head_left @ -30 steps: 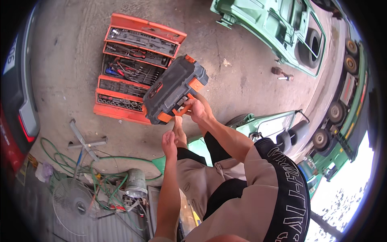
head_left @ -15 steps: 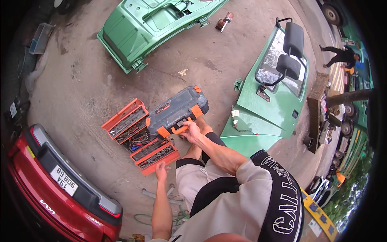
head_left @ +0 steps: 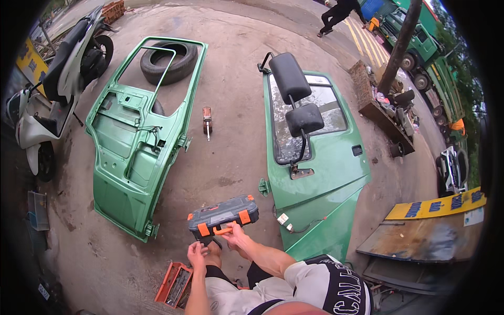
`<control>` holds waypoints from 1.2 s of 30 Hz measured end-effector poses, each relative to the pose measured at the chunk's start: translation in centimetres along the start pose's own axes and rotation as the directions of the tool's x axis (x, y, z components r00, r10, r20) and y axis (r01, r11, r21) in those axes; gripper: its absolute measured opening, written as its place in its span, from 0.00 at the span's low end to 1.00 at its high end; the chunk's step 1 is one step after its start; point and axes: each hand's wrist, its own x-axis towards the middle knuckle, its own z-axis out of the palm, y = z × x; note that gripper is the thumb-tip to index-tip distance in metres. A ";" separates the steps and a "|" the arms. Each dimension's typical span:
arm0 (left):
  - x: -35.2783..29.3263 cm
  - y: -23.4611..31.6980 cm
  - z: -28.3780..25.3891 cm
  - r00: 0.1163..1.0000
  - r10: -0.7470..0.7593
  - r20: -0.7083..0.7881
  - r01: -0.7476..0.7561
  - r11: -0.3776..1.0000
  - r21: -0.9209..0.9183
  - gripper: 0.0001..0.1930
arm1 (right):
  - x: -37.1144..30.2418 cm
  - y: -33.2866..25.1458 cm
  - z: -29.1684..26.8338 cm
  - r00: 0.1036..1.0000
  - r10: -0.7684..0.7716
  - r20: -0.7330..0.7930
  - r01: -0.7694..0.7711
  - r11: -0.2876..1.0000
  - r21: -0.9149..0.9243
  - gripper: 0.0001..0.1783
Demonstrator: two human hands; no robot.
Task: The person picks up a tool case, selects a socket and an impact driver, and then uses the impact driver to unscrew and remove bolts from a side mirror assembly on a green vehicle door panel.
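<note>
A dark grey plastic tool case [head_left: 224, 212] with orange latches hangs by its orange handle [head_left: 222, 231] from my right hand [head_left: 232, 236], whose fingers are wrapped round it. Loosely bent, the fingers of my left hand [head_left: 197, 255] are just below the case's near left corner, holding nothing that I can see. Whether they touch the case I cannot tell. Below my left hand, partly hidden by my forearm, an orange metal toolbox [head_left: 169, 287] stands opened on the ground with tools in its tray.
A bare green vehicle door [head_left: 118, 176] lies left, with a tire [head_left: 173, 65] beyond it. To the right lies another green door [head_left: 320, 173] with mirrors [head_left: 290, 77]. A red-brown tool [head_left: 207, 118] lies between them. A scooter [head_left: 58, 84] stands far left; a person [head_left: 338, 14] walks at the back.
My view has swung toward the doors. The case has moved away from above the toolbox, still in my right hand. My left hand has come from beside the toolbox to the case's corner.
</note>
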 end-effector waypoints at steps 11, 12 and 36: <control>14.8 5.2 12.0 0.937 0.234 0.259 -0.289 0.935 0.204 0.09 | 12.5 -2.8 3.0 0.999 0.009 -0.036 0.001 0.969 0.247 0.28; 16.4 5.5 12.1 0.916 0.320 0.243 -0.361 0.920 0.149 0.10 | 12.2 -2.2 5.2 0.992 -0.021 -0.128 0.052 0.969 0.241 0.28; 44.1 4.1 23.4 0.666 0.566 0.487 -0.727 0.640 0.250 0.22 | 42.0 -0.9 8.2 0.891 -0.453 -0.028 0.411 0.779 0.473 0.22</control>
